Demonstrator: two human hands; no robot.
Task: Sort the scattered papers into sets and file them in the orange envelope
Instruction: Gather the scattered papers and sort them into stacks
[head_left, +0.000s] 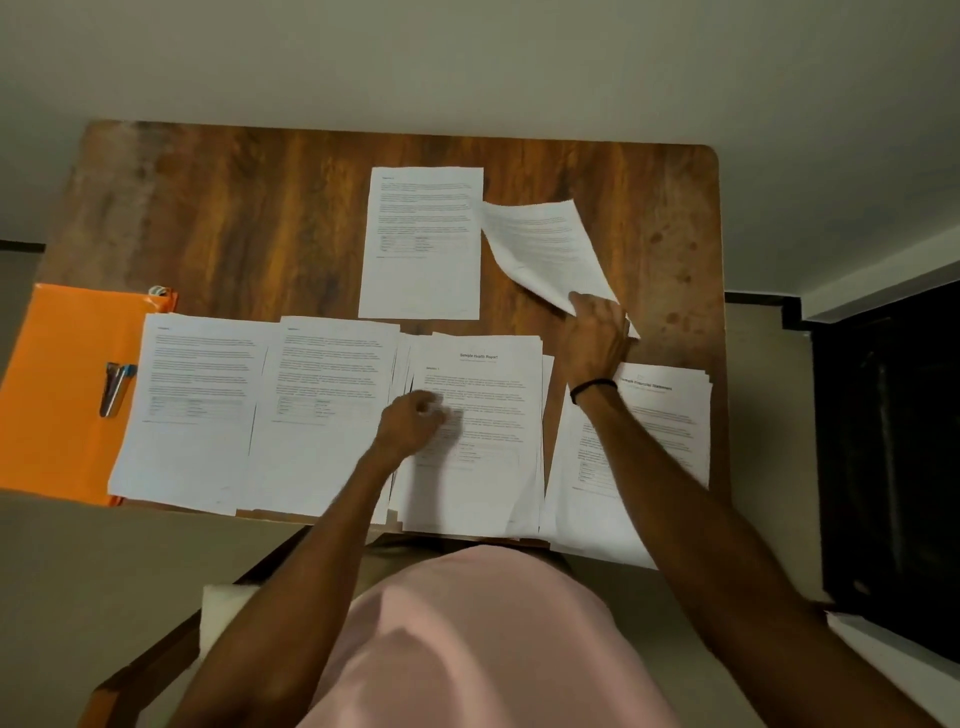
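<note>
White printed papers lie in piles along the near edge of the wooden table (249, 208). My right hand (597, 332) grips a curled sheet (545, 249), lifted over the table's right part. A single sheet (421, 275) lies flat beyond the piles, left of the lifted one. My left hand (415, 421) rests with blurred fingers on the middle pile (483, 467), headed as a health report. Two piles (192, 415) (322, 415) lie left of it, and a financial statement pile (654, 431) lies under my right forearm. The orange envelope (57, 395) lies at the table's left edge, partly under the leftmost pile.
A stapler (117, 389) sits on the orange envelope. The far left of the table is bare wood. A dark cabinet (883, 467) stands right of the table. A chair frame (171, 649) shows below my left arm.
</note>
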